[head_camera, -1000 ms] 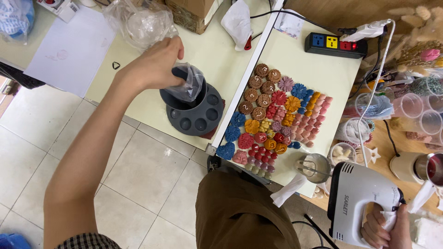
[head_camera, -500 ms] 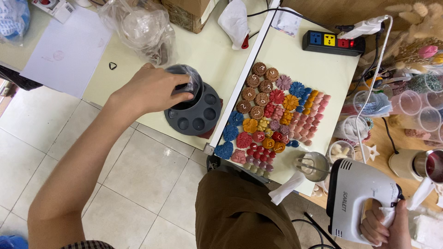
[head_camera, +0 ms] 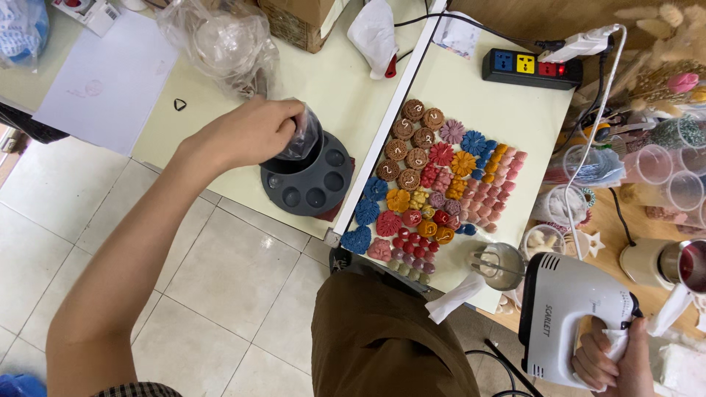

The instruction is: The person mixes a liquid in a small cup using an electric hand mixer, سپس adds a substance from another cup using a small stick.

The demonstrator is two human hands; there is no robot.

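Note:
My left hand (head_camera: 246, 134) grips a clear plastic bag (head_camera: 304, 134) bunched over the middle of a round dark grey mould (head_camera: 312, 184) with several round hollows, standing on the pale green table (head_camera: 220, 158). My right hand (head_camera: 612, 360) holds the handle of a white electric hand mixer (head_camera: 565, 315) at the lower right. The mixer's beaters sit in a small clear cup (head_camera: 501, 265). Between the two lies a patch of several coloured flower-shaped and round moulded pieces (head_camera: 441, 184).
A second table (head_camera: 529, 117) carries a black power strip (head_camera: 531, 68) with cables. Clear cups and jars (head_camera: 662, 176) crowd the right. A crumpled plastic bag (head_camera: 220, 40), white paper (head_camera: 103, 81) and a cardboard box (head_camera: 301, 18) lie at the back left. Tiled floor below.
My left hand has shifted on the bag, first pressing it down over the mould's middle, then pulling it up and bunching it. The mixer hand has stayed nearly still.

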